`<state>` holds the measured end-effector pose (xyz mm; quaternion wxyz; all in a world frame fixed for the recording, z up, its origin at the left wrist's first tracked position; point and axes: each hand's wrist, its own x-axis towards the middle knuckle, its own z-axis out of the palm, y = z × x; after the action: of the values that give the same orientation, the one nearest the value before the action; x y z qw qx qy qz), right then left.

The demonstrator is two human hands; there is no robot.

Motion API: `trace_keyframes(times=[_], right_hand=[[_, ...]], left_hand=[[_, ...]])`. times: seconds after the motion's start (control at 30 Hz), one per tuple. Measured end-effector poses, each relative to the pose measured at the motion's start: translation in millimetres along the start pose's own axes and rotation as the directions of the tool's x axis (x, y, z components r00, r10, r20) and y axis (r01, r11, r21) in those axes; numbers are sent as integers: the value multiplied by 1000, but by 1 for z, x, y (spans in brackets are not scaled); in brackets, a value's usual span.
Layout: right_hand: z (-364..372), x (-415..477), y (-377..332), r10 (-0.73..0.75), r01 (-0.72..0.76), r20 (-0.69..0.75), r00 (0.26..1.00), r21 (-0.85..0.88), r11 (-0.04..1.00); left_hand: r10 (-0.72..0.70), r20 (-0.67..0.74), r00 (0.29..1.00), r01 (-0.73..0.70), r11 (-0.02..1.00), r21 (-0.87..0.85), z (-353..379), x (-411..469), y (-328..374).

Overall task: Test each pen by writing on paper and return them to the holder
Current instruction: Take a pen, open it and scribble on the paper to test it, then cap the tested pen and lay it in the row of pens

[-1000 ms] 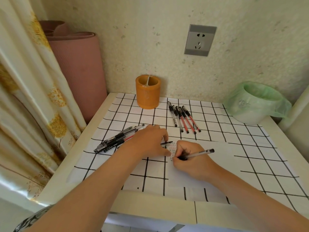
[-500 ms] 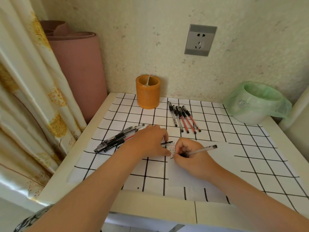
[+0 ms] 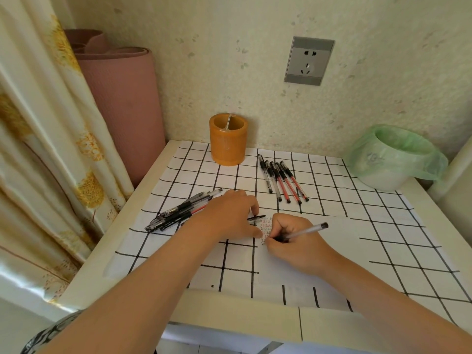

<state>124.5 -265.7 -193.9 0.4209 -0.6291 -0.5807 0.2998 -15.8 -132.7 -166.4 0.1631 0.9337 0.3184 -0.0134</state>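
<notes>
My right hand grips a clear-barrelled pen with its tip down on a white sheet of paper, beside small red and black written marks. My left hand lies palm-down on the sheet's left edge, and a black pen cap sticks out between its thumb and forefinger. The orange pen holder stands at the back by the wall. Right of it, several pens lie in a neat row. A loose pile of pens lies left of my left hand.
A checked cloth covers the small table. At the back right stands a bin lined with a green bag. A rolled pink mat and a curtain close off the left side. A wall socket is above.
My right hand has made small writing strokes, so the pen's tail rose a little and then settled. My left hand has stayed in place.
</notes>
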Motion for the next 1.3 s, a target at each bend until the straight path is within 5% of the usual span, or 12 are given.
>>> trace_keyframes(times=[0.6, 0.83, 1.3], right_hand=[[-1, -1, 1, -15, 15, 37, 999, -22, 1000], [-11, 2, -2, 167, -136, -78, 983, 303, 943], [-29, 11, -9, 334, -183, -218, 917, 514, 838]], left_hand=[[-4, 7, 1000, 4, 1000, -23, -2, -1, 1], [28, 25, 999, -27, 999, -35, -5, -2, -2], [75, -23, 997, -79, 969, -233, -11, -6, -7]])
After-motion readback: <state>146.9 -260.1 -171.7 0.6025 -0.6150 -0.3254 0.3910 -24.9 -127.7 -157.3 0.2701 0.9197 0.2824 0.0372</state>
